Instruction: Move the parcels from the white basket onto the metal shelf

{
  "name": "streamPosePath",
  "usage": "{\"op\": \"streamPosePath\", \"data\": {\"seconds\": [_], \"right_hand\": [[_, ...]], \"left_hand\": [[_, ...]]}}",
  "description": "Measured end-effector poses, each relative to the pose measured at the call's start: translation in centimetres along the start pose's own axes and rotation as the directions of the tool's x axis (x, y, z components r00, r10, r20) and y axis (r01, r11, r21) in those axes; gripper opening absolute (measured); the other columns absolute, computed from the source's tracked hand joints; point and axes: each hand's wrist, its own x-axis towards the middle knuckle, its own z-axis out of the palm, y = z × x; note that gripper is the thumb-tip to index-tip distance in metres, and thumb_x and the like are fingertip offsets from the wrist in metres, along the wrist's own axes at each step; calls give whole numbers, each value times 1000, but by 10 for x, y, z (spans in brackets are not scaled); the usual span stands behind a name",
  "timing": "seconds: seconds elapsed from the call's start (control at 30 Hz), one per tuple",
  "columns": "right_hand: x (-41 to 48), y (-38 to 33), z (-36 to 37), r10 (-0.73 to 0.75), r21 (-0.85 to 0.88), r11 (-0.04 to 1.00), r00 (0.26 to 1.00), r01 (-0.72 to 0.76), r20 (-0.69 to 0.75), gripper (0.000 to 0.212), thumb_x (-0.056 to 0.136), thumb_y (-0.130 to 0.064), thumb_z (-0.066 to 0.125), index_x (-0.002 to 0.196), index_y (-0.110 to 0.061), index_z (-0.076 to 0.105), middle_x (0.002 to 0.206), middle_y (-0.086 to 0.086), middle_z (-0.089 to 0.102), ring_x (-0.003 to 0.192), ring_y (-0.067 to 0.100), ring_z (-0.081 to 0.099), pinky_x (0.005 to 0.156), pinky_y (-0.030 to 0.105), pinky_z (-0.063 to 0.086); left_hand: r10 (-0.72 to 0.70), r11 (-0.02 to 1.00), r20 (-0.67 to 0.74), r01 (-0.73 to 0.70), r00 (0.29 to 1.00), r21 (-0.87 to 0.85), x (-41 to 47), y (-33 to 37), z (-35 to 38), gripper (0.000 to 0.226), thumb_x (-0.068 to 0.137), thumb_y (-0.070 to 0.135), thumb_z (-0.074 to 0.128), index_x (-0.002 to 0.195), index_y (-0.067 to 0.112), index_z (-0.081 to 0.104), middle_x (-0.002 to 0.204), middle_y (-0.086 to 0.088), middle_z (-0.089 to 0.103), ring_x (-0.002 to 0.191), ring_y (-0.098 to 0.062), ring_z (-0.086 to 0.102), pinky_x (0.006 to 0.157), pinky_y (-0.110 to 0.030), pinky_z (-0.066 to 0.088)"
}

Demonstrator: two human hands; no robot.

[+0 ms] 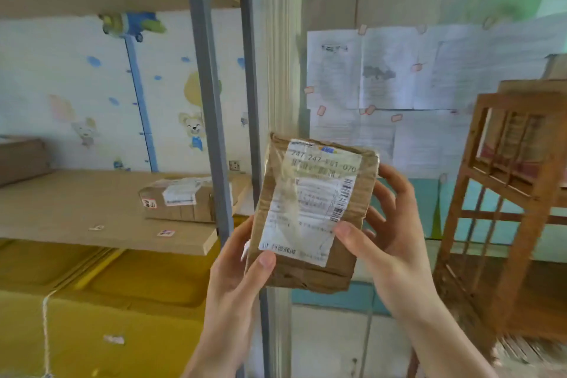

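Cartoon-papered wall (76,86), taped paper sheets (399,70), wooden rack (515,181) at right.

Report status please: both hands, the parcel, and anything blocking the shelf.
Left hand and right hand both grip the held parcel, label up, beside the shelf. Shelf board carries one taped parcel. Grey upright post stands between.

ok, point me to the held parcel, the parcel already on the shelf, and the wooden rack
held parcel (310,209): head view, on its white shipping label.
parcel on the shelf (181,201): head view, on its top face.
wooden rack (518,181): head view, on its front frame.
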Motion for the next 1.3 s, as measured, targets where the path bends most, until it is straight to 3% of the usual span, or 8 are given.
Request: {"op": "streamPosePath", "data": {"seconds": [0.2,0.4,0.5,0.63,0.73,0.97,1.17,1.3], "right_hand": [[12,19,105,3,-26,1000,999,-3,-32,58,72,-46,87,119,-33,55,134,0,65,118,29,67,87,66,54],[17,45,194,10,-444,888,960,121,281,119,65,-61,83,160,-42,14,156,-23,27,143,0,36,106,15,42],[31,61,239,96,-518,850,938,98,333,122,61,-70,77,157,-52,4,156,-32,25,140,-7,36,111,19,41],[60,78,288,73,-478,872,939,103,335,95,57,-83,68,139,-70,21,136,-46,41,126,-32,29,100,0,27],[82,92,322,19,-487,857,936,166,352,88,68,-67,74,146,-43,39,135,-30,53,112,-30,42,90,-7,29],[127,126,374,71,-697,658,899,283,432,84,74,-47,85,146,-19,53,131,4,70,119,26,64,97,40,50],[139,166,401,223,-859,421,884,292,410,66,80,-53,77,139,-32,57,137,-2,63,137,22,50,111,47,33],[140,175,402,309,-905,337,877,260,367,59,85,-53,71,139,-38,55,135,-11,65,142,21,38,109,50,30]], "left_hand": [[81,996,-1,-81,997,32,30,32,-96,76,82,53,83,149,31,54,139,-6,71,130,-26,68,92,-32,61],[127,991,-176,-131,976,-10,53,50,-175,56,94,52,67,147,35,57,146,1,67,136,-19,62,89,-23,60],[154,987,-192,-140,969,83,61,63,-217,49,99,42,56,148,37,56,146,0,67,137,-20,62,94,-24,59],[168,974,-173,-136,971,182,77,88,-268,49,99,24,54,147,32,57,138,-1,73,126,-15,70,90,-23,61],[162,963,-153,-122,975,241,101,106,-303,45,101,22,46,145,21,57,130,-1,77,120,-15,73,87,-25,63],[88,940,-225,-6,970,340,168,110,-370,31,98,33,49,116,30,74,106,8,85,97,-6,80,71,-18,62],[-106,898,-188,175,976,403,214,68,-411,32,114,24,42,119,37,70,112,15,83,112,-13,75,85,-26,61],[-213,835,-142,256,967,487,221,54,-415,21,104,46,50,121,51,61,105,35,77,112,3,70,79,-10,54]]}}
